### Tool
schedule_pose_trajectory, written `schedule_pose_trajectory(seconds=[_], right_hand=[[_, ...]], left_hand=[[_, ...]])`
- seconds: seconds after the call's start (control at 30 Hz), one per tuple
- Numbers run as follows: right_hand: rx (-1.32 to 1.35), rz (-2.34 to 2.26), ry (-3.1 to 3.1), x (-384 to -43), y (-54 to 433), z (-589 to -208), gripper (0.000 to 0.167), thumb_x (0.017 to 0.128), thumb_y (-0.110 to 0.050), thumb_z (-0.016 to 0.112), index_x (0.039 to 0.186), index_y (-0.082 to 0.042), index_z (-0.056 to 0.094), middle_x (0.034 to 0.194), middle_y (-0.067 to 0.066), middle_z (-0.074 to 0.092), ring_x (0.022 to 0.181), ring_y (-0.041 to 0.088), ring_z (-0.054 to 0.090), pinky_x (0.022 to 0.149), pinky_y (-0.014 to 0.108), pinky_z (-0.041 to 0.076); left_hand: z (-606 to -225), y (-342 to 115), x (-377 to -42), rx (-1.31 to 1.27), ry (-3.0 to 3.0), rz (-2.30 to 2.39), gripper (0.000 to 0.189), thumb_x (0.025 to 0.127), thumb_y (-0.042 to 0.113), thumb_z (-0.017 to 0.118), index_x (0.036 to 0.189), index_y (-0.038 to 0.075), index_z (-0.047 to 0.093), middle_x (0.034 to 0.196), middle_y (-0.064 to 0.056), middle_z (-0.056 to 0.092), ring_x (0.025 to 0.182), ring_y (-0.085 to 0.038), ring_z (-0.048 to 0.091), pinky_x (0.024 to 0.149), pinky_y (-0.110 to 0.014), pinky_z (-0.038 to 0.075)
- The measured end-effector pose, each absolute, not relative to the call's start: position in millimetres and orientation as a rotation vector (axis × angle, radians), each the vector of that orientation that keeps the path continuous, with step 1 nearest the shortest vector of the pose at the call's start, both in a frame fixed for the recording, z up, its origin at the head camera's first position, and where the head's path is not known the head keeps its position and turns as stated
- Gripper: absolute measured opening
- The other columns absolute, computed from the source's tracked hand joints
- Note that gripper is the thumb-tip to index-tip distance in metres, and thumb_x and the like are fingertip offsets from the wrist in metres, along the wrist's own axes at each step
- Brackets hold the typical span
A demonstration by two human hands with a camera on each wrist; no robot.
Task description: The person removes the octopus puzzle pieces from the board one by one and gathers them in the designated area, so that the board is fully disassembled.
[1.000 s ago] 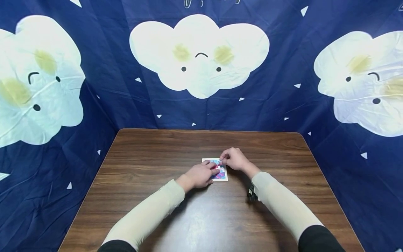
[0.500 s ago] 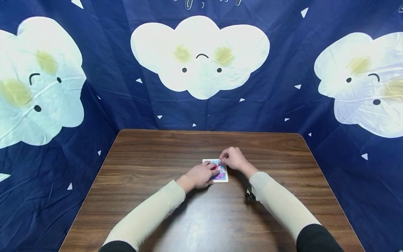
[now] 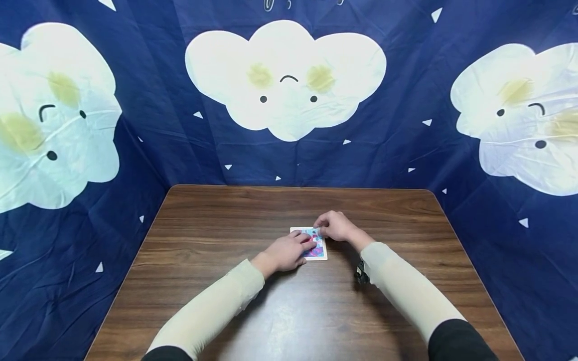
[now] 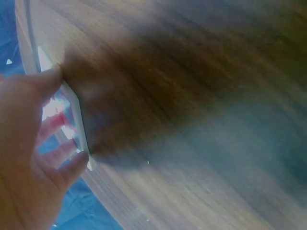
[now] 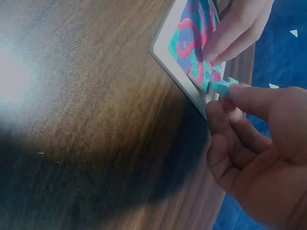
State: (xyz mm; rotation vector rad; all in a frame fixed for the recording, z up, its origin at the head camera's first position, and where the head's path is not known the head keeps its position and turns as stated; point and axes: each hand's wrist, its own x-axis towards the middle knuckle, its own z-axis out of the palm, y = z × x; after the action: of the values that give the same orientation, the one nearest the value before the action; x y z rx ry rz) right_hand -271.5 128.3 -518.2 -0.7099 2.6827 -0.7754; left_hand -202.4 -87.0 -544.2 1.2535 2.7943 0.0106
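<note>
A small jigsaw puzzle [image 3: 319, 251] in pink, blue and purple, with a white frame, lies flat on the wooden table. My left hand [image 3: 285, 251] rests on it from the left, fingers spread across the picture. In the left wrist view, the thumb and little finger lie along the white frame [image 4: 78, 120]. At the far right corner, my right hand [image 3: 337, 227] pinches a teal jigsaw piece [image 5: 221, 87] between thumb and fingers. The right wrist view shows that piece tilted at the edge of the picture, above a gap by the frame. My left hand hides part of the puzzle.
The brown table [image 3: 217, 215] reaches out on all sides of the puzzle. Behind and beside it hangs a dark blue cloth [image 3: 180, 145] printed with white clouds. A small black device [image 3: 361, 273] is worn under the right wrist.
The right fingertips have shifted slightly at the puzzle's far right corner. My left hand stays in place on the picture, and the puzzle has not visibly moved on the table.
</note>
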Motion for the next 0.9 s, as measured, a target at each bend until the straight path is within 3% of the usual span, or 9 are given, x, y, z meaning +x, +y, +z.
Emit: schedule_pose_trajectory(seconds=[0.07,0.3,0.5,0.6,0.7,0.9], right_hand=[[-0.693,-0.764,2.678,-272,128,-517,0.016,0.089,-0.005,0.072,0.102,-0.011,0.080,0.085,-0.001,0.077,0.063,0.007,0.064,0.077,0.034,0.055],[-0.608,-0.772,2.729,-273,127,-513,0.013,0.087,-0.008,0.072,0.096,-0.012,0.080,0.085,-0.004,0.077,0.071,0.009,0.065,0.075,0.031,0.054],[-0.534,-0.918,2.664,-275,141,-507,0.012,0.087,-0.004,0.072,0.098,-0.006,0.078,0.078,0.002,0.076,0.064,0.015,0.070,0.060,0.027,0.055],[-0.504,-0.981,2.658,-277,154,-505,0.011,0.088,-0.006,0.072,0.097,-0.006,0.078,0.077,0.002,0.075,0.065,0.016,0.071,0.059,0.026,0.055],[-0.469,-1.048,2.644,-280,169,-503,0.010,0.090,-0.007,0.073,0.098,-0.006,0.078,0.079,0.004,0.076,0.067,0.017,0.071,0.061,0.030,0.057],[-0.391,-1.197,2.580,-280,199,-503,0.012,0.092,-0.003,0.071,0.103,0.000,0.077,0.088,0.012,0.076,0.073,0.024,0.074,0.076,0.051,0.062]], left_hand=[[-543,-87,-202,1.267,2.793,-0.010,0.059,0.097,0.037,0.069,0.152,0.025,0.053,0.149,-0.006,0.052,0.138,-0.033,0.048,0.116,-0.041,0.043],[-542,-85,-203,1.304,2.794,-0.063,0.059,0.096,0.037,0.070,0.152,0.027,0.053,0.145,-0.007,0.053,0.133,-0.034,0.050,0.112,-0.040,0.046],[-543,-86,-203,1.273,2.782,-0.054,0.060,0.097,0.038,0.068,0.153,0.028,0.050,0.150,-0.007,0.051,0.138,-0.035,0.047,0.116,-0.041,0.043],[-544,-87,-202,1.248,2.778,-0.028,0.059,0.099,0.037,0.067,0.154,0.027,0.050,0.153,-0.009,0.049,0.141,-0.037,0.046,0.119,-0.042,0.039],[-543,-88,-201,1.240,2.777,-0.004,0.057,0.100,0.036,0.065,0.154,0.026,0.050,0.155,-0.011,0.049,0.143,-0.040,0.045,0.121,-0.044,0.036],[-543,-89,-198,1.239,2.783,0.022,0.055,0.101,0.035,0.063,0.154,0.024,0.050,0.156,-0.012,0.048,0.144,-0.042,0.044,0.122,-0.045,0.034]])
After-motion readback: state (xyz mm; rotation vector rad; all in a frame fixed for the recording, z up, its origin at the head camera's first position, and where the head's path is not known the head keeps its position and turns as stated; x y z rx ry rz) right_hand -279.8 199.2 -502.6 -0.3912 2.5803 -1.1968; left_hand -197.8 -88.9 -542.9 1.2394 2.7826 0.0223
